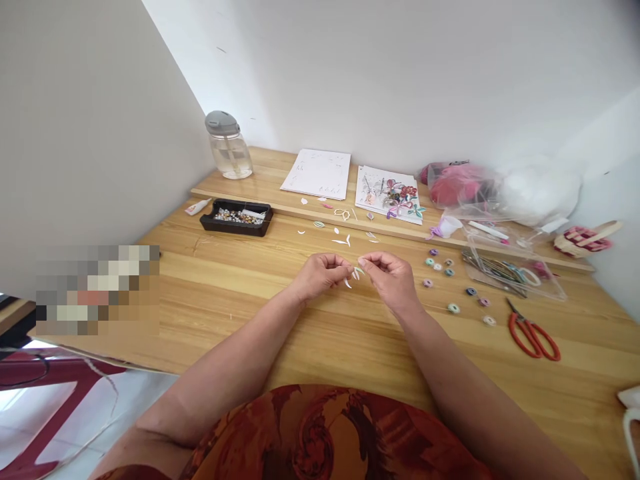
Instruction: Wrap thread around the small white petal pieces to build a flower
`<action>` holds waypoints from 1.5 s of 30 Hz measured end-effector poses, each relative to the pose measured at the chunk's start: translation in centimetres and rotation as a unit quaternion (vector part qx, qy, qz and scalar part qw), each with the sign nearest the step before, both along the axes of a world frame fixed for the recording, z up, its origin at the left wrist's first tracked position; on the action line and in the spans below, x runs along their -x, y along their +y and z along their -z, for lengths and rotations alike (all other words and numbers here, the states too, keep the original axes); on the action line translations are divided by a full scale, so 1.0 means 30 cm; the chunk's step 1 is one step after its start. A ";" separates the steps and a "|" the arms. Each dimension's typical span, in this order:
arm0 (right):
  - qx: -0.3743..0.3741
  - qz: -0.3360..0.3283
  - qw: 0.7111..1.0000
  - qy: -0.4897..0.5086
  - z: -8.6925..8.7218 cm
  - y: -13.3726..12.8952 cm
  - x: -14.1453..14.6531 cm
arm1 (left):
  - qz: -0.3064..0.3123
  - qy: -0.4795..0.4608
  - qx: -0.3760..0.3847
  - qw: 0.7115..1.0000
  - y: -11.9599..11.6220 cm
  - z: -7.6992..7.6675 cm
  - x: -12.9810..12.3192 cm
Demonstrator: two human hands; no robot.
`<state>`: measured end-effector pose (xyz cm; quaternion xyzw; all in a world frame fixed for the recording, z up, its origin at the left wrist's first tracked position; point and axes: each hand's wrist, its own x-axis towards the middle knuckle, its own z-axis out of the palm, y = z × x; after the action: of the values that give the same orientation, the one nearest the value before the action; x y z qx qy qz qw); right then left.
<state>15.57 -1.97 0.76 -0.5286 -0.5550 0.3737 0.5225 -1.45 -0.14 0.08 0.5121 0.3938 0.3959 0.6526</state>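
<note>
With the hands as the centre of the dial, an orange-red patterned garment [320, 433] curves over the near side of the smooth, wood-grained counter [210, 320] at 6 o'clock. At the centre, the left hand [324, 275] has its grip pinched on a cluster of petals [348, 283], thin, white and curved, one green-edged; the right hand [390, 277] nips the same cluster, its exact hold hidden by the fingers. Near 4 o'clock lie red-handled scissors [534, 337]; at 3 o'clock, small round spools [453, 309] are scattered before a clear plastic tray [563, 295] of slender tools [493, 270]. At 12 o'clock, loose flat pieces [341, 241] lie between the hands and a raised ledge [267, 170]. Toward 10 o'clock, a black tray [235, 230] holds silvery and golden beads [235, 216]. Farther back stand, near 11 o'clock, a clear bottle [233, 157] partly filled with liquid and, toward 2 o'clock, crumpled bags [460, 187] with pink and white fluffy contents.
</note>
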 end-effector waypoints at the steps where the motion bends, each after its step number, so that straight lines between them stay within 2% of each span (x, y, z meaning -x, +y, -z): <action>1: 0.031 -0.004 0.999 0.037 0.006 0.004 0.001 | 0.001 -0.010 0.008 1.000 0.000 -0.001 0.000; 4: 0.125 -0.021 0.982 0.140 0.023 0.005 0.017 | -0.013 -0.039 0.030 0.999 0.001 -0.002 -0.001; 7: 0.149 -0.037 0.975 0.158 0.031 -0.009 0.042 | -0.045 -0.057 0.033 0.997 0.005 0.002 -0.003; 11: 0.090 -0.049 0.993 0.060 0.027 -0.034 0.066 | -0.101 -0.054 0.014 0.993 0.011 0.009 -0.005; 14: 0.030 -0.036 0.998 -0.035 0.013 -0.050 0.067 | -0.116 -0.015 -0.008 0.993 0.010 0.010 -0.006; 18: -0.042 -0.007 0.993 -0.111 -0.012 -0.058 0.048 | -0.091 0.023 -0.026 0.995 0.006 0.010 -0.005; 22: -0.049 0.001 0.992 -0.113 -0.026 -0.036 0.014 | -0.037 0.037 -0.031 0.998 0.003 0.010 0.000; 25: -0.016 -0.015 0.998 -0.064 -0.018 -0.009 -0.007 | 0.009 0.036 -0.019 0.999 0.001 0.007 0.003; 28: 0.076 -0.033 0.996 0.039 0.001 0.007 -0.010 | 0.023 0.004 0.009 1.000 0.000 0.002 0.002; 31: 0.156 -0.050 0.978 0.128 0.017 0.003 0.009 | -0.005 -0.027 0.032 0.999 0.002 0.002 0.000; 34: 0.177 -0.070 0.971 0.142 0.023 -0.014 0.038 | -0.059 -0.052 0.034 0.996 0.005 0.005 -0.002; 37: 0.151 -0.072 0.982 0.090 0.019 -0.033 0.059 | -0.101 -0.047 0.015 0.994 0.008 0.006 -0.004; 40: 0.067 -0.052 0.996 -0.022 0.004 -0.048 0.062 | -0.126 -0.012 -0.006 0.992 0.007 0.007 -0.007; 43: -0.010 -0.019 0.995 -0.102 -0.017 -0.054 0.049 | -0.121 0.017 -0.020 0.992 0.005 0.009 -0.009; 45: -0.029 -0.008 0.993 -0.114 -0.027 -0.048 0.034 | -0.093 0.033 -0.026 0.995 0.003 0.010 -0.007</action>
<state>14.56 -3.41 1.59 -0.5481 -0.6255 0.2991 0.4678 -1.23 -0.05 -0.23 0.5031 0.4506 0.4479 0.5859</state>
